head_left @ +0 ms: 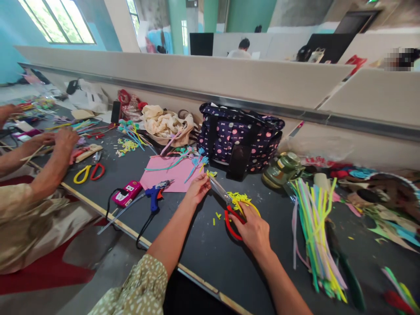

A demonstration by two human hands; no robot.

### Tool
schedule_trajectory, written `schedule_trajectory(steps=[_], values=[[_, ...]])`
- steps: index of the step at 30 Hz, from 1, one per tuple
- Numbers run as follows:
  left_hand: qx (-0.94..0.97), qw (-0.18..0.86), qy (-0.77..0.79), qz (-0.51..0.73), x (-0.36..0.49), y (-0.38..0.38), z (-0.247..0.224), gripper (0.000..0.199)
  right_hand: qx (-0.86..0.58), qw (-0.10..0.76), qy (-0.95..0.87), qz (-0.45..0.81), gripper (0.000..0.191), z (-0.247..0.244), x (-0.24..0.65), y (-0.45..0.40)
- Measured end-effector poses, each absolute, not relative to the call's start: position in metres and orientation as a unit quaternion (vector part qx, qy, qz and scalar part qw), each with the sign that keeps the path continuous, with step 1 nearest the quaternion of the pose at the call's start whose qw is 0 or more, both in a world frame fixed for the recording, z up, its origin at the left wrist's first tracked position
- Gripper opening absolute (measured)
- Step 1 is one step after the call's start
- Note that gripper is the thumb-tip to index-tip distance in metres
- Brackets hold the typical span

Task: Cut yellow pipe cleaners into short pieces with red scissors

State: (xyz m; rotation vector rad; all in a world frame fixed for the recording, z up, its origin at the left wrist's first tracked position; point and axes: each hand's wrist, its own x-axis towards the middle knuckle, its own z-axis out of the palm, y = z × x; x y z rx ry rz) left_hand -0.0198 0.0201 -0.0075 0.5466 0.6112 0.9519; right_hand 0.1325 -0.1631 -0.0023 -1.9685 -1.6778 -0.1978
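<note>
My right hand [254, 227] grips a pair of scissors [220, 190] with one red and one yellow handle, the blades pointing away to the upper left. At their tips, my left hand [198, 189] pinches a small yellow piece [211, 174]; its exact shape is hard to make out. A heap of small yellow cut pieces [239, 199] lies beside the blades, with a few loose bits nearer me. Left of my left hand is a pink sheet [154, 173] with pipe-cleaner flowers [197, 162] on it. A blue glue gun [153, 197] rests at the sheet's near edge.
A bundle of coloured pipe cleaners [316, 236] lies at right, near a green jar [282, 169]. Behind stand a dark patterned bag [243, 131] and a phone [239, 162]. A pink box [127, 194] with a cord is left. Another person's hands [64, 142] work at far left, near other scissors [97, 171].
</note>
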Motion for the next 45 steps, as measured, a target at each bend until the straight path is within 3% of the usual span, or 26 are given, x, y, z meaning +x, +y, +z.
schedule_trajectory(steps=[17,28,39,45], values=[[0.297,0.772,0.337,0.450,-0.020,0.016,0.001,0.028,-0.737,0.240,-0.624,-0.099,0.047,-0.003,0.136,-0.164],[0.264,0.746,0.390,0.470,-0.021,0.019,-0.001,0.027,-0.726,0.149,-0.656,-0.142,0.046,0.007,0.137,-0.169],[0.288,0.740,0.358,0.491,-0.019,0.019,-0.006,0.031,-0.736,0.246,-0.621,-0.109,0.046,0.000,0.137,-0.165],[0.298,0.737,0.365,0.485,-0.020,0.018,-0.005,0.032,-0.735,0.259,-0.620,-0.088,0.047,-0.002,0.135,-0.165]])
